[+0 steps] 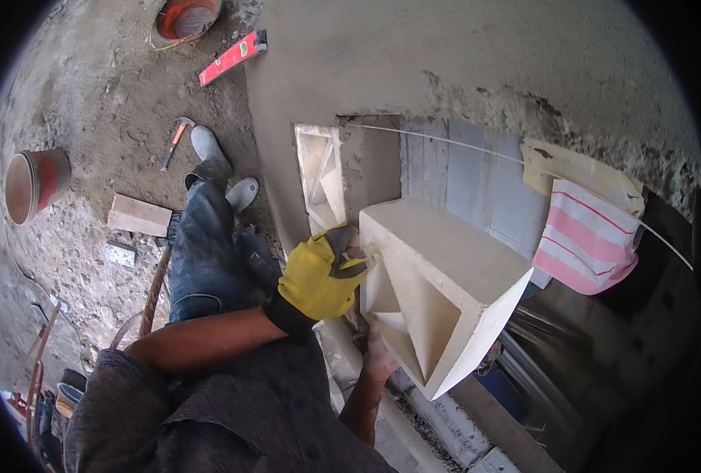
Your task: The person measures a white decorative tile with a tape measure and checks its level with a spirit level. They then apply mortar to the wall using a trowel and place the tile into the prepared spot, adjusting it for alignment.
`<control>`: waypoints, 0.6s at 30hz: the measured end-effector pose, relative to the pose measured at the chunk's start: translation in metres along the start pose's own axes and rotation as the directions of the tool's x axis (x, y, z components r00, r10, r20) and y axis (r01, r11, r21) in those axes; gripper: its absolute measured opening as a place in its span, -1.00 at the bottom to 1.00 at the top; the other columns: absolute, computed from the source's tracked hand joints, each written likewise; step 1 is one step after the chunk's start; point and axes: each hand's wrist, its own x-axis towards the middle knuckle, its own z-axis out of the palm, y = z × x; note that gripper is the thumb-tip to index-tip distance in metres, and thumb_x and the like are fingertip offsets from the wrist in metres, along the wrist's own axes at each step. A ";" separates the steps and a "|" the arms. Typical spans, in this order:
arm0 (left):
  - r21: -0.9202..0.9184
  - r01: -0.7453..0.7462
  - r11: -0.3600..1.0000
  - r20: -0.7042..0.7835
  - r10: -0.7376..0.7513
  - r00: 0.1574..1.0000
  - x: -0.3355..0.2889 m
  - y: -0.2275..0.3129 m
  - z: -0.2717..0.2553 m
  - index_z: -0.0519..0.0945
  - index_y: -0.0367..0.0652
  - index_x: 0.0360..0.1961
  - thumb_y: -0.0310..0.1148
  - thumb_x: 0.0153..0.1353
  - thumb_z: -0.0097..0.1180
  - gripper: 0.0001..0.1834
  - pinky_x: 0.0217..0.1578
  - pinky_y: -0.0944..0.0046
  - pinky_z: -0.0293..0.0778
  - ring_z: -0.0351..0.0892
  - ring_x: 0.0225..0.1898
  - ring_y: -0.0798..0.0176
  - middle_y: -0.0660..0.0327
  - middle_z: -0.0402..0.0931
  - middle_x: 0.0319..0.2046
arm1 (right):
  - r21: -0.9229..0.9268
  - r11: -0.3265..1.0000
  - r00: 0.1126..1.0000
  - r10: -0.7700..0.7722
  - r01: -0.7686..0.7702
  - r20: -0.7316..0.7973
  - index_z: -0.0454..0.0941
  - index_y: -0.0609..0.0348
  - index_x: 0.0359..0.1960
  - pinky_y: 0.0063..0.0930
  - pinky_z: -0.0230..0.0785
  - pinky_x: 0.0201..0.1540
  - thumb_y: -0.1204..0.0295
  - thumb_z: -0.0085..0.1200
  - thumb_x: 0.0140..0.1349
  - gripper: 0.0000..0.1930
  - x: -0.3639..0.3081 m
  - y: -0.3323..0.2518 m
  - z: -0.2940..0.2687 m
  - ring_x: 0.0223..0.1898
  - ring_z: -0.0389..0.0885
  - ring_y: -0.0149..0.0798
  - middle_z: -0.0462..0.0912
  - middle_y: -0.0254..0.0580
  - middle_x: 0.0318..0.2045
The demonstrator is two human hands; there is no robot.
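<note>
One hollow block (pixel 454 264): is filling the space just right of both hands, its slanted inner partitions showing on the side toward them.
Left hand (pixel 323 277): is wearing a yellow glove and curling its fingers at the block's upper left edge (whether it is pinching the rim or only brushing it, I cannot tell).
Right hand (pixel 378 355): is working bare and grasping the block by its lower left edge (most of its fingers are hiding from view).
Wall: grey plaster (pixel 476 59) is surrounding an opening, where a second partitioned block (pixel 320 169) is sitting.
String (pixel 461 143): is stretching across the opening, passing near a pink-and-white striped cloth (pixel 587 236) that is hanging at the right.
Ground: a red level (pixel 230 60) is lying near the wall's foot; a hammer (pixel 177 143) is resting beside the person's boots (pixel 208 146); a pale bucket (pixel 37 185) is standing farther left.
</note>
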 end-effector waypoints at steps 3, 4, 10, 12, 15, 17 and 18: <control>0.088 0.044 0.995 0.082 -0.051 0.995 0.002 0.003 -0.002 0.57 -0.21 -0.17 -0.33 0.14 0.32 -0.72 -0.36 0.28 0.50 0.58 -0.47 0.23 0.16 0.61 -0.42 | 0.063 0.991 0.993 -0.113 0.114 -0.025 0.37 0.41 0.21 -0.19 0.36 0.20 0.38 0.36 0.14 -0.36 0.003 0.000 0.003 0.10 0.53 -0.06 0.52 0.06 0.14; 0.093 0.074 0.993 0.078 -0.081 0.994 0.003 0.001 -0.003 0.58 -0.20 -0.17 -0.33 0.14 0.32 -0.72 -0.36 0.28 0.50 0.58 -0.47 0.26 0.17 0.62 -0.42 | 0.073 0.980 0.982 -0.184 0.187 -0.043 0.36 0.41 0.22 -0.19 0.35 0.20 0.38 0.37 0.14 -0.34 0.004 -0.001 0.007 0.11 0.52 -0.05 0.50 0.06 0.15; 0.076 0.109 0.991 0.025 -0.111 0.993 0.007 -0.001 -0.005 0.58 -0.23 -0.17 -0.37 0.16 0.33 -0.74 -0.35 0.33 0.49 0.54 -0.42 0.42 0.26 0.62 -0.43 | -0.116 0.977 0.984 -0.179 0.179 0.013 0.34 0.41 0.23 -0.16 0.34 0.21 0.34 0.42 0.09 -0.28 0.012 0.002 0.014 0.12 0.51 -0.02 0.49 0.09 0.15; 0.030 0.041 0.999 -0.043 -0.040 0.998 0.008 -0.003 -0.002 0.49 -0.21 -0.33 -0.35 0.11 0.31 -0.76 -0.44 0.21 0.43 0.48 -0.52 0.15 0.15 0.48 -0.53 | -0.140 0.977 0.987 -0.155 0.158 0.029 0.34 0.41 0.23 -0.15 0.34 0.21 0.32 0.43 0.08 -0.26 0.014 0.001 0.012 0.13 0.51 -0.01 0.49 0.10 0.15; -0.044 0.058 0.997 -0.049 -0.060 0.997 0.012 -0.001 -0.003 0.45 -0.20 -0.41 -0.34 0.09 0.30 -0.75 -0.48 0.15 0.40 0.45 -0.56 0.00 0.09 0.42 -0.58 | 0.031 0.998 0.999 -0.053 0.053 0.007 0.34 0.41 0.23 -0.15 0.35 0.21 0.31 0.43 0.08 -0.26 0.017 -0.010 0.015 0.13 0.51 -0.02 0.49 0.11 0.16; -0.049 0.077 0.996 -0.036 -0.079 0.996 0.015 -0.001 -0.005 0.45 -0.20 -0.41 -0.35 0.10 0.29 -0.76 -0.48 0.15 0.40 0.46 -0.56 -0.01 0.09 0.42 -0.58 | 0.072 0.996 0.999 -0.047 0.047 0.001 0.41 0.37 0.18 -0.20 0.40 0.16 0.32 0.40 0.11 -0.35 0.019 -0.020 0.018 0.07 0.56 -0.07 0.55 0.04 0.09; -0.029 0.066 0.997 -0.039 -0.067 0.997 0.018 -0.001 -0.006 0.45 -0.21 -0.41 -0.35 0.10 0.29 -0.76 -0.47 0.15 0.40 0.46 -0.56 -0.01 0.08 0.42 -0.57 | 0.029 0.996 0.996 -0.086 0.086 0.002 0.47 0.33 0.13 -0.26 0.43 0.11 0.33 0.38 0.13 -0.43 0.020 -0.024 0.019 0.00 0.60 -0.13 0.60 -0.03 0.01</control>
